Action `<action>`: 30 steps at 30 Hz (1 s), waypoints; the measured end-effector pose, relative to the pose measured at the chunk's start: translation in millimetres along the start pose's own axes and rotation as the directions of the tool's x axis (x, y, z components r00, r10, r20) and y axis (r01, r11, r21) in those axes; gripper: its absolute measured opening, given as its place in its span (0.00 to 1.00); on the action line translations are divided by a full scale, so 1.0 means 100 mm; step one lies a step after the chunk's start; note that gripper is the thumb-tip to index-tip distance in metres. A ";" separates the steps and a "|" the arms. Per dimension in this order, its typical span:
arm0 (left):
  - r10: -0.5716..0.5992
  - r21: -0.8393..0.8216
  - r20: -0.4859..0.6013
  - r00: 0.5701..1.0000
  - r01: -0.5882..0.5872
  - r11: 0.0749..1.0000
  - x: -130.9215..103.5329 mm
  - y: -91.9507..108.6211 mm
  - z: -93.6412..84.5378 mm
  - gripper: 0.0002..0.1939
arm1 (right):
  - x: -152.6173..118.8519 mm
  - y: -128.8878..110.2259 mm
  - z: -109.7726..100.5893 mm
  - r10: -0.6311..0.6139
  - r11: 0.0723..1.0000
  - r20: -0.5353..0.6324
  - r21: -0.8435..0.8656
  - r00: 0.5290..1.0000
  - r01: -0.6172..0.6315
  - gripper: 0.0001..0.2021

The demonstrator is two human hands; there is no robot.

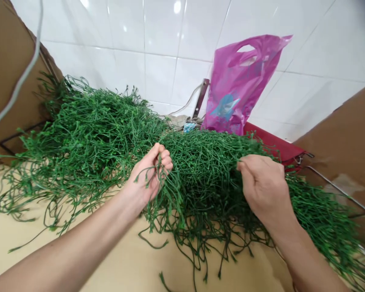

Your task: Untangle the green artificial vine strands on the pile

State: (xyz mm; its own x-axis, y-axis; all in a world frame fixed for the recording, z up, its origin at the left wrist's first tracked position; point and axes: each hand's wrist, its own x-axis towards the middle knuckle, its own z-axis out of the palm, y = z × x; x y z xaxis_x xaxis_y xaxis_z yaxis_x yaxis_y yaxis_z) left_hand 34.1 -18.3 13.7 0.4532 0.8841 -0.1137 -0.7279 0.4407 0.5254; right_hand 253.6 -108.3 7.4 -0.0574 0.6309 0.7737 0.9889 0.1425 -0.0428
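Note:
My left hand [150,174], palm turned up, has its fingers curled around a small bunch of green artificial plant stems [172,190]. Thin strands with forked tips hang from it over the palm and wrist. My right hand [265,188] is closed, back of the hand up, at the right part of a large heap of similar green stems [207,162]. Its thumb and forefinger are pinched together; whatever lies between them is too small or hidden to make out. Another heap of stems [94,125] spreads to the left of my left hand.
A pink plastic bag [237,85] stands against the white tiled wall [124,28], beside a metal strip [201,97] and a red item [267,142]. Brown cardboard [12,69] rises on the left, more on the right. A white cable [26,73] hangs at upper left.

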 end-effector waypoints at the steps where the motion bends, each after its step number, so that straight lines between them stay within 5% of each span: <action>1: 0.031 0.050 -0.013 0.999 -0.030 0.998 0.00 0.01 0.00 0.13 | 0.00 0.03 0.00 0.035 0.999 -0.040 0.029 0.999 -0.034 0.11; 5: 0.040 0.222 0.011 0.999 -0.042 0.974 -0.05 -0.11 -0.02 0.10 | 0.03 0.04 0.07 0.133 0.982 -0.053 0.140 0.990 -0.124 0.09; 10: 0.002 0.315 0.090 0.996 -0.030 0.948 -0.10 -0.22 -0.05 0.11 | 0.16 -0.14 -0.07 0.233 0.968 0.133 0.068 0.963 -0.243 0.20; 14: -0.038 0.320 0.109 0.993 0.001 0.947 -0.14 -0.17 -0.02 0.10 | 0.26 -0.50 -0.20 0.174 0.977 0.165 0.095 0.971 -0.191 0.15; 21: -0.011 0.332 0.139 0.990 -0.036 0.943 -0.18 -0.20 0.01 0.12 | 0.16 -0.76 0.01 0.124 0.906 0.346 0.342 0.930 -0.248 0.05; 26: -0.020 0.308 0.094 0.995 -0.010 0.951 -0.11 -0.17 -0.01 0.13 | 0.07 -0.68 0.07 -0.005 0.950 0.408 0.286 0.913 -0.122 0.12; 30: -0.105 0.184 -0.044 0.994 0.111 0.977 -0.08 -0.10 0.05 0.16 | 0.03 -0.74 0.09 -0.113 0.973 0.364 0.230 0.925 0.028 0.13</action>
State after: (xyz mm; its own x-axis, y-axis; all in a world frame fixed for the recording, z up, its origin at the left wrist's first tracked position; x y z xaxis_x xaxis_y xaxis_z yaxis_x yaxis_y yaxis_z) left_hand 40.2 -30.7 13.4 0.5037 0.8392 -0.2051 -0.5657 0.4998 0.6558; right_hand 179.0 -110.7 7.3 -0.2144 0.8446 0.4905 0.9288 0.3317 -0.1652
